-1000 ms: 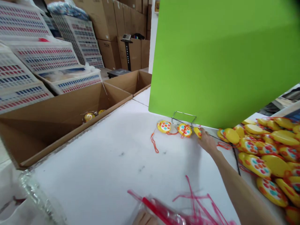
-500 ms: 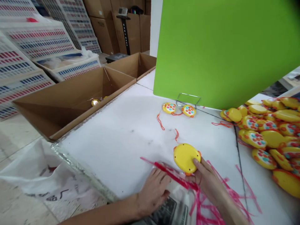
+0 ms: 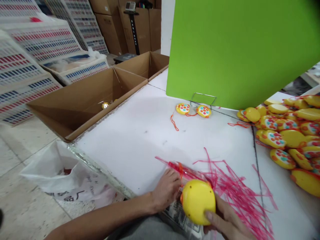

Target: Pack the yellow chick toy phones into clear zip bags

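In my right hand (image 3: pixel 225 220) I hold a yellow egg-shaped plastic toy (image 3: pixel 198 203), its plain screw-holed back facing up, the thumb lying on it. An orange strap loop (image 3: pixel 180 171) runs up from the toy near my left fingers. My left hand (image 3: pixel 166 190) has curled fingers at the edge of a clear plastic bag (image 3: pixel 192 173) with a pink top strip; the fingertips are partly hidden. Loose pink plastic strips (image 3: pixel 235 190) lie right of the bag. Two similar toys with coloured dots, a left one (image 3: pixel 182 108) and a right one (image 3: pixel 203 111), lie farther back.
A pile of yellow toys (image 3: pixel 287 133) covers the table's right side. Behind stands a green board (image 3: pixel 225 50) with a wire stand (image 3: pixel 203 99). An open cardboard box (image 3: pixel 82 96) at the left holds wrapped toys. A white bag (image 3: pixel 75 176) sits on the floor.
My right hand has brought the toy down and nearer to me, beside my left hand. The strap now hangs over the bag's pink edge. The view has shifted slightly.
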Tool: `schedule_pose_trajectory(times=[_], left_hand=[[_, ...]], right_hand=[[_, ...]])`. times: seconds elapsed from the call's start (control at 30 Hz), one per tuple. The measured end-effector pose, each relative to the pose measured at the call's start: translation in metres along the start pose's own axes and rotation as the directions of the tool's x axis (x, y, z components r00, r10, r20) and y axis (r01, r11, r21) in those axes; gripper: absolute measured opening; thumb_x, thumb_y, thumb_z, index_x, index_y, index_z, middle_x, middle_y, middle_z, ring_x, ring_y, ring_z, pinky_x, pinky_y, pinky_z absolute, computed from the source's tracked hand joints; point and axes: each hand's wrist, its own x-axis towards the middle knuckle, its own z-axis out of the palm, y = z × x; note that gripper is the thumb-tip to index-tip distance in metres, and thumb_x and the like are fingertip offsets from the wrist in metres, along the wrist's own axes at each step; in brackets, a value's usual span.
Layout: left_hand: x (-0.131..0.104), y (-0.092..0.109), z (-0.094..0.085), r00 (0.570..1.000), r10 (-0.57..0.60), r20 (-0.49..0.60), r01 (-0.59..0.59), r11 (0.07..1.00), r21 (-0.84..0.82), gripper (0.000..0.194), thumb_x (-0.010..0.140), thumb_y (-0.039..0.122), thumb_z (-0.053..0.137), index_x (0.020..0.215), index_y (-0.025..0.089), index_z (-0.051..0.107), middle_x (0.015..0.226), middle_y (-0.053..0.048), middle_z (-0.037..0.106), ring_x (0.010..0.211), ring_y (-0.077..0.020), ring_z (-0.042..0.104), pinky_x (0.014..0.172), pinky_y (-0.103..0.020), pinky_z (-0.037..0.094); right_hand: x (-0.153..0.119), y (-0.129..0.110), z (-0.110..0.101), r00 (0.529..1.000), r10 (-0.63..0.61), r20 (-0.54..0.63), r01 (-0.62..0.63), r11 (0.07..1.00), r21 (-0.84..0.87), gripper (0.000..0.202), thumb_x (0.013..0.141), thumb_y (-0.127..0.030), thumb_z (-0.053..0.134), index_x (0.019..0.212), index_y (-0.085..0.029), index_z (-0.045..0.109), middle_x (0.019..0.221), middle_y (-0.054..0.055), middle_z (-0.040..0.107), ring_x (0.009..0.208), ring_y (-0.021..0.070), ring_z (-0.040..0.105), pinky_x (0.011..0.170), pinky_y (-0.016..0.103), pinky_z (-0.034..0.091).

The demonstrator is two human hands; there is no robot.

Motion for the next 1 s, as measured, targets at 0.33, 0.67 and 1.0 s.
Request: schedule_pose_trajectory(times=[0.33,0.67,1.0], left_hand=[[-0.019,0.017,-0.015,0.992,0.121,-0.046,-0.112,0.979,0.172,0.026,0.091,0.018,0.036,0.082,0.015,0.061,0.072,-0.007,0.064,0.076,-0.0197,0.052,0.084,-0.038,0.037],[-0.014,0.002,-0.076,0.863,-0.503,-0.039,0.458,0.812,-0.362,0.019,0.084,0.029,0.050,0.084,0.017,0.064,0.075,-0.003,0.066,0.068,-0.0157,0.058,0.060,-0.023,0.041],[0.008,0.003,-0.052,0.835,-0.544,0.076,0.453,0.603,-0.657,0.013,0.078,0.017,0.049,0.090,0.016,0.054,0.067,-0.002,0.067,0.060,-0.0146,0.061,0.058,-0.023,0.046]], right_hand=[[0.038,0.014,0.034,0.872,-0.354,-0.337,0.135,0.837,-0.531,0.064,0.087,-0.050,0.037,0.139,-0.013,0.025,0.087,0.011,0.068,0.062,0.0229,0.064,0.062,0.034,0.051],[0.035,0.032,0.027,0.815,-0.523,-0.249,0.179,0.636,-0.751,0.054,0.092,-0.039,0.036,0.142,-0.019,0.029,0.114,0.012,0.064,0.096,0.0246,0.065,0.077,0.033,0.052],[0.034,0.019,0.011,0.838,-0.535,-0.106,0.237,0.533,-0.812,0.052,0.093,-0.037,0.031,0.142,-0.018,0.029,0.117,0.011,0.063,0.095,0.0210,0.066,0.080,0.030,0.052]])
